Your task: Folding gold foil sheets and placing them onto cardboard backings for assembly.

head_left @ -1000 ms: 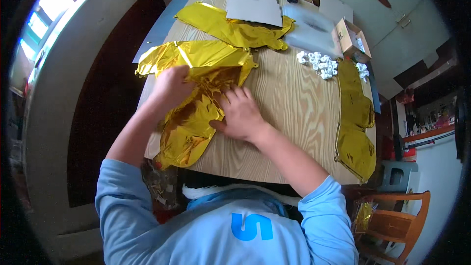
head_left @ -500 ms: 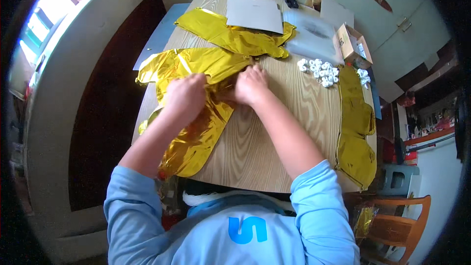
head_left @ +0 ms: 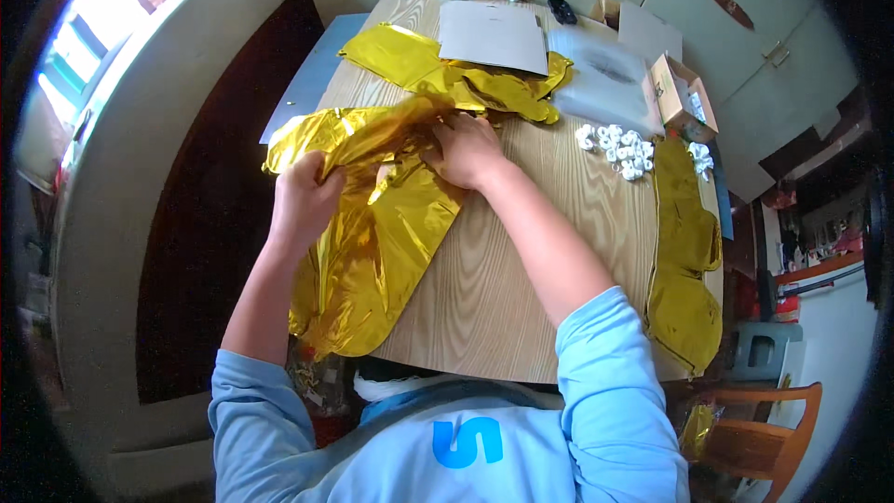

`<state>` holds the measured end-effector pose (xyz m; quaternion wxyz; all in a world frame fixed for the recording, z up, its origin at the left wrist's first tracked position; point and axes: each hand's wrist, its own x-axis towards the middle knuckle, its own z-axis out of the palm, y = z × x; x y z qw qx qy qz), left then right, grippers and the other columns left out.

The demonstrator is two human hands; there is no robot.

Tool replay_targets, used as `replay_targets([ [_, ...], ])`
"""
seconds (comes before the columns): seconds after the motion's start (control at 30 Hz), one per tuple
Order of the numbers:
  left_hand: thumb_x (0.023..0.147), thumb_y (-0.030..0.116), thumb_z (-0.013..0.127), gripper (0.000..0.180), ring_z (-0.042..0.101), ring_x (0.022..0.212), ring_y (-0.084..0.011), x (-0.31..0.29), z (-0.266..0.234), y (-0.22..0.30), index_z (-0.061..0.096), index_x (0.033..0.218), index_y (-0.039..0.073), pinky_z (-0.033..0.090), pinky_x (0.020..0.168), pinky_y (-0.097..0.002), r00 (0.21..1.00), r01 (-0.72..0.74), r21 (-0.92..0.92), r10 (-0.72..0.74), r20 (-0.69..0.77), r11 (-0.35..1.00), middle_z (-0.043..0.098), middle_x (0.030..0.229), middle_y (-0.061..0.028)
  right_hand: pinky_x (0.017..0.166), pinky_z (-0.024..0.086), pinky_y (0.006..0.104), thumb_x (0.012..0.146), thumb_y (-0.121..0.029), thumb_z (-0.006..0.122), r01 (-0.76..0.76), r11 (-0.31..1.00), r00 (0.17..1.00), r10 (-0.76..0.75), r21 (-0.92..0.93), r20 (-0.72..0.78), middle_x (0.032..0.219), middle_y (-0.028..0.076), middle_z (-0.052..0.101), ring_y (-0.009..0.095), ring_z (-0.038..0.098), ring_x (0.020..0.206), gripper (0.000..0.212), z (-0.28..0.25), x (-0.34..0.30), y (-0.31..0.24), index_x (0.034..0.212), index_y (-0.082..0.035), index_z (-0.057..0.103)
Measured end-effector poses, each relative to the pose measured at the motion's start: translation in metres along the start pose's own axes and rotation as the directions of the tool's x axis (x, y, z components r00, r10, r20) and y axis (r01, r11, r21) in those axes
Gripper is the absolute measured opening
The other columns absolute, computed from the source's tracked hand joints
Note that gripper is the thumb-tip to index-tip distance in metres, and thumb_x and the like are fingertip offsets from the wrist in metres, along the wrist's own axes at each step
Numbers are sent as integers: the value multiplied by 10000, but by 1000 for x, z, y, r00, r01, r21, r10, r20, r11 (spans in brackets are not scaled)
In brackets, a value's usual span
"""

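Observation:
A crumpled, flat gold foil balloon (head_left: 382,251) lies on the left part of the wooden table, its lower end reaching the near edge. My left hand (head_left: 305,197) is closed on the foil at its left side. My right hand (head_left: 466,151) grips the foil's upper right part; its fingertips are partly hidden in the folds. Between the two hands a raised, creased fold (head_left: 396,130) stretches across. Just beyond lies another flat gold foil balloon (head_left: 396,51), partly covered by a grey-white card sheet (head_left: 494,35).
A folded gold foil balloon (head_left: 684,261) lies along the table's right edge. Near it are several small white ribbon rolls (head_left: 624,151), an open cardboard box (head_left: 683,98) and a clear plastic bag (head_left: 601,74). A black object (head_left: 562,9) sits at the back. A wooden chair (head_left: 759,428) stands right.
My left hand has moved left and slightly down, pulling a fold of foil taut. My right hand has shifted slightly left and down on the foil. The view has shifted a little.

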<state>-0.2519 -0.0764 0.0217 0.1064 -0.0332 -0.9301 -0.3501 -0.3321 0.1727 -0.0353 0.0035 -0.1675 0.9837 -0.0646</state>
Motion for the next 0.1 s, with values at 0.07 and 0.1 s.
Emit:
replay_targets([
  [0.07,847,160,668,219,532,605,-209,4,-1,-22,596,840,-47,458,592,-360,999,29,-120,-34,-33,992,604,681,-148,1168,269,456,891,-573,574,-36,999,999,36,13,3,1535,151,407,314,344,1427,748,-9,-5,-7,1496,-156,431],
  [0.1,854,172,669,212,521,576,-221,4,-1,-28,606,834,-30,463,592,-360,997,39,-189,-49,-53,981,632,684,-116,1198,222,456,872,-626,571,-70,997,986,71,-14,151,1622,134,258,323,266,1480,855,-19,-2,-7,1561,-197,302],
])
